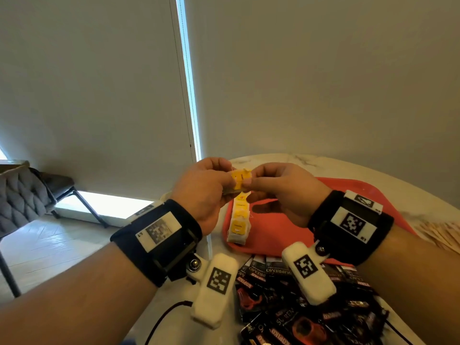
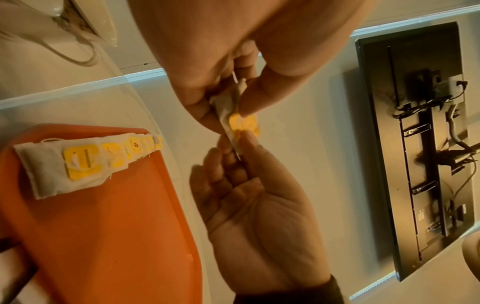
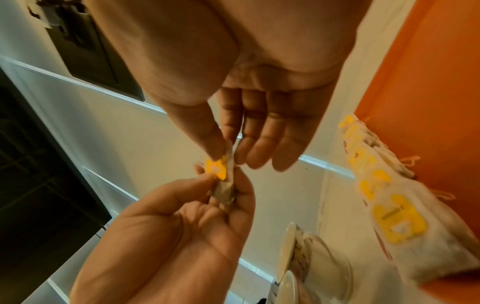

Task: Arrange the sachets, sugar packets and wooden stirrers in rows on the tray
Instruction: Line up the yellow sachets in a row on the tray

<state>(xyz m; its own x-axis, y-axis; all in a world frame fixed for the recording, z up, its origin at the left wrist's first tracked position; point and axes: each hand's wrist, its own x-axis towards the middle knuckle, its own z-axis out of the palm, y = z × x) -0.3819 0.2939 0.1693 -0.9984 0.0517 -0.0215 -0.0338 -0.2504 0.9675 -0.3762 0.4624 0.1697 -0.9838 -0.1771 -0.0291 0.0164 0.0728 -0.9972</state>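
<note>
Fingers (image 1: 225,180) of left hand (image 1: 201,190) and fingers (image 1: 254,181) of right hand (image 1: 286,192) pinched on one tea sachet (image 1: 239,180), yellow tag facing up, held in the air between both hands above far-left corner of red tray (image 1: 281,235). Left thumb and forefinger closed on sachet's pale paper body; right thumb and forefinger closed on the tag end, other right fingers loosely extended. Row of sachets (image 1: 239,220) already on tray along its left edge, overlapping like shingles, yellow tags up, running from near edge toward far edge. Rest of tray surface bare red. Heap of dark coffee sachets (image 1: 306,302) with red lettering on the bench (image 1: 398,192) just short of tray's near edge, unsorted, some overlapping. Pale strips at right edge of bench beside tray, too blurred to identify. White cups (image 3: 309,259) stacked off tray's left side, visible in right wrist view. Black wristbands with printed markers on both wrists. Grey chair (image 1: 27,192) on floor to the left.
</note>
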